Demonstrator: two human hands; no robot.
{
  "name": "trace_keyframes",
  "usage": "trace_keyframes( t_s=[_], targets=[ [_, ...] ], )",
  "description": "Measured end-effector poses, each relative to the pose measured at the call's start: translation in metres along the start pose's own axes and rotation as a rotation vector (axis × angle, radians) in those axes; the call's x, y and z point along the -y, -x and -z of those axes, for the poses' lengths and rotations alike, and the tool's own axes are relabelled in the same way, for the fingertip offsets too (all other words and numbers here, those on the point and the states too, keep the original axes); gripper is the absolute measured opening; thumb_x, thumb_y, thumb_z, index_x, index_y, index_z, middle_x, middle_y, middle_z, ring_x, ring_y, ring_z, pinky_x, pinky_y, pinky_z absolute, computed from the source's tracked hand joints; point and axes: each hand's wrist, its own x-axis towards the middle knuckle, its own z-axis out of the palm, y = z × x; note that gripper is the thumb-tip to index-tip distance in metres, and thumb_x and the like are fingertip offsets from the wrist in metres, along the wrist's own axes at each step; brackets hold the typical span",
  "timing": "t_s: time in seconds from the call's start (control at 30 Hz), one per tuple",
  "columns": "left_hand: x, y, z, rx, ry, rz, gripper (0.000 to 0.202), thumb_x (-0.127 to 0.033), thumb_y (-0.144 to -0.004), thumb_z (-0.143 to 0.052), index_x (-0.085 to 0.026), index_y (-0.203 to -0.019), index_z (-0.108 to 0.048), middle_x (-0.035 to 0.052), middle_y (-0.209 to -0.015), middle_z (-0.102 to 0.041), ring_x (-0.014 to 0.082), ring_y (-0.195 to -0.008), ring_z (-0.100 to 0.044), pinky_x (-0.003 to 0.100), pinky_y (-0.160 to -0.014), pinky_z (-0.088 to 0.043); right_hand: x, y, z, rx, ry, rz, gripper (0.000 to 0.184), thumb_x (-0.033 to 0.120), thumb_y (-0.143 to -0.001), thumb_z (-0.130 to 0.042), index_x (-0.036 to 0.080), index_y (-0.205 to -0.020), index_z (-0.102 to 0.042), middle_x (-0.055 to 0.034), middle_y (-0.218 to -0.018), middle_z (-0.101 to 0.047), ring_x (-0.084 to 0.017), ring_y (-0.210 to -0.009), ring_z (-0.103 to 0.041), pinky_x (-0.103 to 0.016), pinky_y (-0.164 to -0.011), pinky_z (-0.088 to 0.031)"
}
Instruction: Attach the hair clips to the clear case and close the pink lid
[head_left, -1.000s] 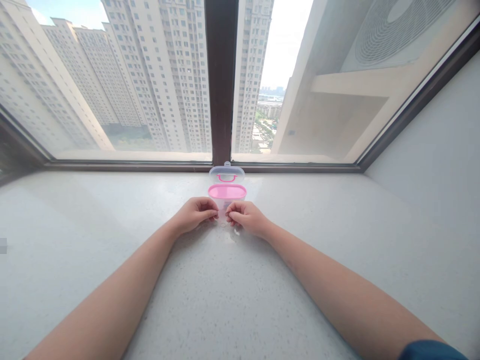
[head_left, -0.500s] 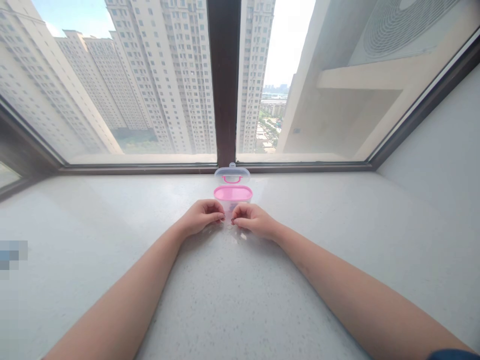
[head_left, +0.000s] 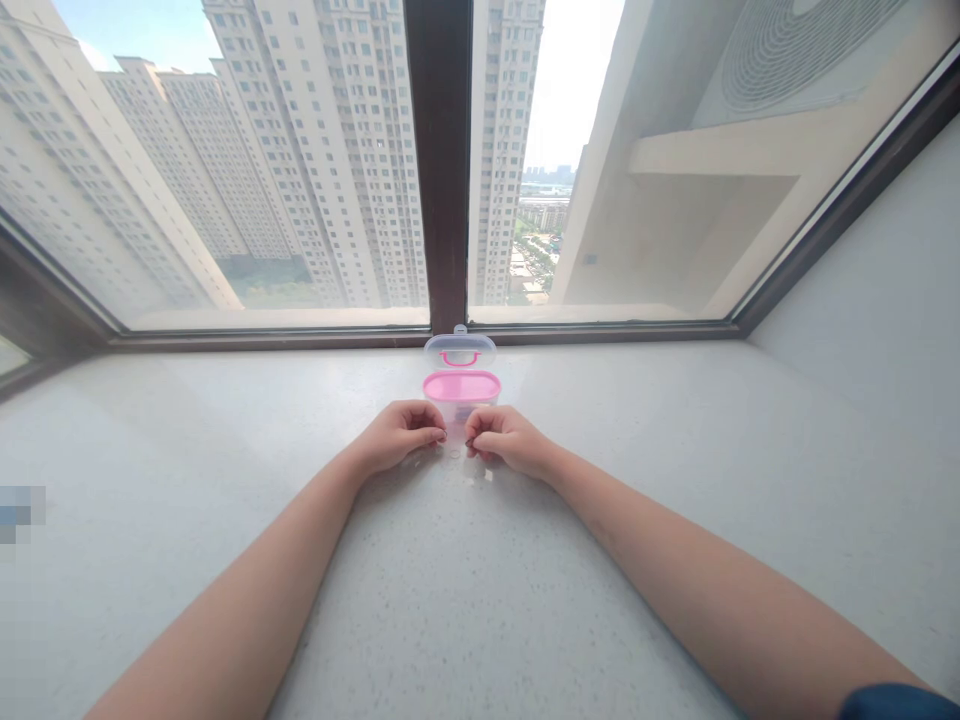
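Observation:
My left hand (head_left: 401, 435) is closed in a pinch just in front of the plastic box, with a tiny dark item at the fingertips, too small to name. Facing it across a narrow gap, my right hand (head_left: 510, 440) pinches another small dark item that I cannot make out. Behind both hands stands an oval box with a pink rim (head_left: 462, 386); the hands partly cover its clear lower body. Its clear lid (head_left: 460, 346), with a pink handle, is raised at the back. Small clear pieces (head_left: 454, 454) lie on the surface between and below my hands.
The white speckled sill (head_left: 465, 580) spreads under both forearms. Beyond the box rise the window panes, split by a dark frame post (head_left: 448, 180). A white wall (head_left: 862, 260) bounds the right side. A pixelated patch (head_left: 15, 510) shows at the left edge.
My right hand has drawn slightly away from the left, widening the gap between the fingertips. The whole view has shifted a little. Both hands keep their pinches.

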Motion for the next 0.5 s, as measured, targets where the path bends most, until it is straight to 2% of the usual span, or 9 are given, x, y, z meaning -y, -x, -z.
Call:
trace_keyframes(
  t_s=[0.33,0.5],
  targets=[
    [0.0024,-0.0014,0.0004,-0.002,-0.011,-0.006,0.014,-0.025,-0.072,-0.065,-0.015,-0.082,-0.062,0.0030,-0.078,-0.065,0.0160,-0.076,-0.061,0.030,-0.072,-0.049,-0.0034,-0.0004,0.0007,0.043,0.054,0.043,0.009,0.009,-0.065,-0.056,0.014,-0.071,-0.060,-0.0020,-0.071,-0.066,-0.010,-0.058,-0.057,-0.021,-0.051,-0.042],
    [0.0027,-0.0020,0.0003,0.007,-0.045,-0.024,0.011,-0.022,-0.073,-0.063,-0.014,-0.080,-0.063,0.0029,-0.078,-0.066,0.0150,-0.074,-0.060,0.030,-0.072,-0.047,-0.0022,0.0004,0.0007,0.056,0.073,0.098,0.009,0.018,-0.068,-0.067,0.013,-0.076,-0.068,-0.0048,-0.078,-0.068,-0.012,-0.066,-0.060,-0.026,-0.060,-0.047]
  ],
)
